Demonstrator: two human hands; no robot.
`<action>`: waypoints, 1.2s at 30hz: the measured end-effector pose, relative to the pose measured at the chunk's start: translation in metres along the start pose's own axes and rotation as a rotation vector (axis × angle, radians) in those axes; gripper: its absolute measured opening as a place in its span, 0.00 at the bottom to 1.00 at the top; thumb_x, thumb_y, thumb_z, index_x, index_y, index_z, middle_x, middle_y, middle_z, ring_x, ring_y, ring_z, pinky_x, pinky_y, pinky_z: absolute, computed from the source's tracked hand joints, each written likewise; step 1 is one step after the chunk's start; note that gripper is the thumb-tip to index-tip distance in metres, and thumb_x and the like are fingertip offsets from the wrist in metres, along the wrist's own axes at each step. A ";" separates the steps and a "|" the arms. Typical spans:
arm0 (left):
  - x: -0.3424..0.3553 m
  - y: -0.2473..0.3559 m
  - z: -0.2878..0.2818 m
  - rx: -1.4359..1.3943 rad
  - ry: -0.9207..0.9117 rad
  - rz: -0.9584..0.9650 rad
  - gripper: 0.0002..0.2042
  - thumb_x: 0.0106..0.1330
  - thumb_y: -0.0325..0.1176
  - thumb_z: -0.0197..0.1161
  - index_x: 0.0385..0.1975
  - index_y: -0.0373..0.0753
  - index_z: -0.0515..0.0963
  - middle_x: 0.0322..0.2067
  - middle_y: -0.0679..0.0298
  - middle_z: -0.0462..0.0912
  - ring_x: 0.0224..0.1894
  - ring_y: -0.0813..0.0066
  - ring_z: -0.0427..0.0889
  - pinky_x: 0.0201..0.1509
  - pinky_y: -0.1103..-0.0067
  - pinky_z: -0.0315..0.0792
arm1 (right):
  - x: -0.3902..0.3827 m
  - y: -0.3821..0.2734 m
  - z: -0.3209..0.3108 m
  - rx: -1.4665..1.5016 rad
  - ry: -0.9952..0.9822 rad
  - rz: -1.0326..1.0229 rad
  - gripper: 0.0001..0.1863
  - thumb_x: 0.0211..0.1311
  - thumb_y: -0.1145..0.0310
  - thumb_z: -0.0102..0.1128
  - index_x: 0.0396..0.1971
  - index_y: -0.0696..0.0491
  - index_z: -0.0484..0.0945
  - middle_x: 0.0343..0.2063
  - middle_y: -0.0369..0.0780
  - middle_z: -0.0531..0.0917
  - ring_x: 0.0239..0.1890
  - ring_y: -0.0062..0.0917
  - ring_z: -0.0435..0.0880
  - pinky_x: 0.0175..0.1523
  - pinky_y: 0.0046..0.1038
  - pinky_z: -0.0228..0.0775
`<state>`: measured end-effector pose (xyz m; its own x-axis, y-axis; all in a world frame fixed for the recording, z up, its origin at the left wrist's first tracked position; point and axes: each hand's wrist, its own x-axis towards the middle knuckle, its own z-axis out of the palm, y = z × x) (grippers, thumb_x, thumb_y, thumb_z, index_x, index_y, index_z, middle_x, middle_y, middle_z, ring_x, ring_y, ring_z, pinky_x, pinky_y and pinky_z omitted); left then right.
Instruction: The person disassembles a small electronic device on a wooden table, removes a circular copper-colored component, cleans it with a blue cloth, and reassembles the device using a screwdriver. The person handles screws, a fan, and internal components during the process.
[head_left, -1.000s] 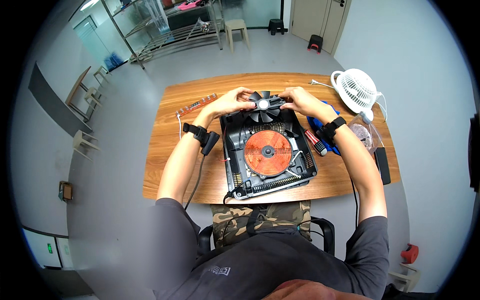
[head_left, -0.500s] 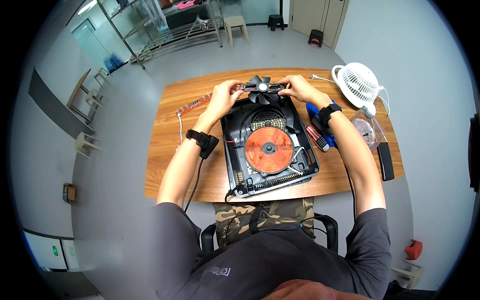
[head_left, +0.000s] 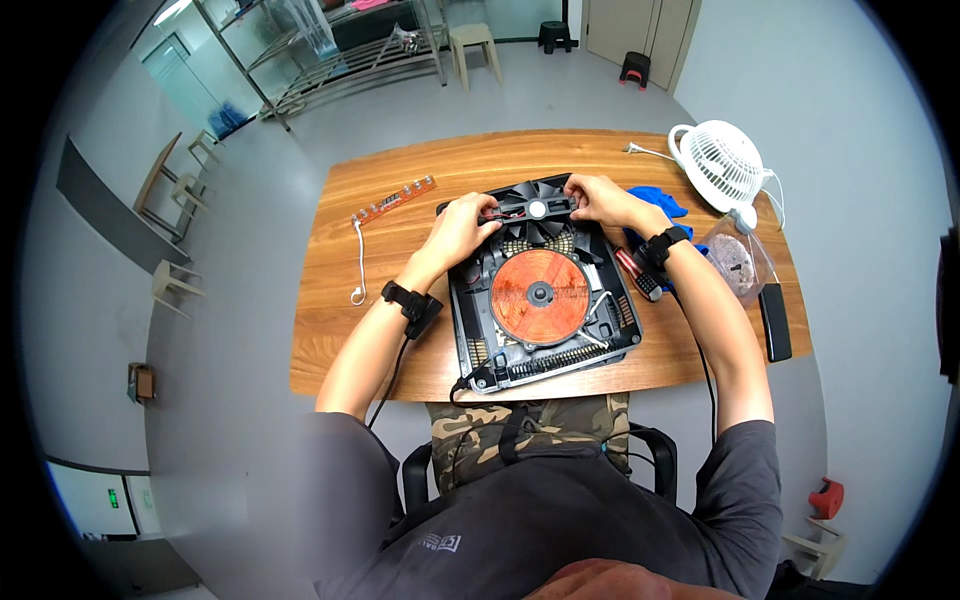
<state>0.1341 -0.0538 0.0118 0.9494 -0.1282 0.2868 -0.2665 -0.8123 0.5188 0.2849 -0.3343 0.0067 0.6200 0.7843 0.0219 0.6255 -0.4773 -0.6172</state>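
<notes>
Between my hands is a black cooling fan [head_left: 537, 209] with a pale round hub and a flat bar across it. My left hand [head_left: 466, 226] pinches the bar's left end, where a thin red wire shows. At the right end my right hand [head_left: 598, 200] grips it with closed fingers. The fan lies over the far part of an opened black induction cooker housing [head_left: 463, 322], above a vent grille; whether it touches the housing, I cannot tell. Nearer to me in the housing sits a round copper-coloured coil [head_left: 540, 297].
A strip circuit board [head_left: 394, 200] with a white cable [head_left: 360, 265] lies left on the wooden table [head_left: 330, 330]. To the right are a red-handled screwdriver [head_left: 637, 272], a blue cloth [head_left: 655, 200], a white fan [head_left: 718, 165], a clear plastic container [head_left: 735, 262] and a black slab [head_left: 774, 322].
Both hands have brought the cooling fan nearer to me and down over the far part of the housing. More of the circuit board shows now.
</notes>
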 end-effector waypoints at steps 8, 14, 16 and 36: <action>-0.008 0.002 0.003 -0.013 -0.072 -0.007 0.16 0.58 0.32 0.74 0.44 0.32 0.82 0.40 0.53 0.86 0.44 0.59 0.86 0.49 0.69 0.79 | -0.015 -0.007 0.007 -0.008 -0.012 0.001 0.21 0.52 0.75 0.75 0.46 0.60 0.79 0.36 0.48 0.86 0.42 0.37 0.86 0.48 0.35 0.78; -0.015 0.002 0.007 -0.023 -0.082 0.017 0.16 0.57 0.31 0.75 0.43 0.32 0.82 0.39 0.53 0.86 0.44 0.60 0.87 0.47 0.70 0.80 | -0.022 -0.010 0.009 0.007 0.024 -0.027 0.20 0.52 0.75 0.74 0.46 0.61 0.81 0.37 0.48 0.87 0.43 0.38 0.87 0.49 0.35 0.78; -0.016 0.001 0.008 0.003 -0.080 0.012 0.16 0.57 0.32 0.75 0.43 0.33 0.83 0.39 0.54 0.86 0.43 0.59 0.87 0.47 0.70 0.80 | -0.022 -0.012 0.010 0.022 0.039 -0.022 0.20 0.52 0.75 0.74 0.46 0.61 0.81 0.37 0.49 0.87 0.43 0.38 0.87 0.49 0.35 0.78; -0.021 0.008 0.010 0.107 -0.168 -0.021 0.17 0.54 0.37 0.75 0.41 0.36 0.85 0.43 0.54 0.81 0.49 0.54 0.82 0.55 0.67 0.77 | -0.036 -0.018 0.017 -0.078 0.015 -0.073 0.18 0.53 0.81 0.64 0.47 0.61 0.82 0.38 0.52 0.87 0.44 0.43 0.88 0.50 0.37 0.80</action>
<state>0.1139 -0.0634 0.0018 0.9714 -0.1961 0.1337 -0.2352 -0.8708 0.4318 0.2436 -0.3472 0.0040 0.5785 0.8121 0.0766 0.7036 -0.4493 -0.5506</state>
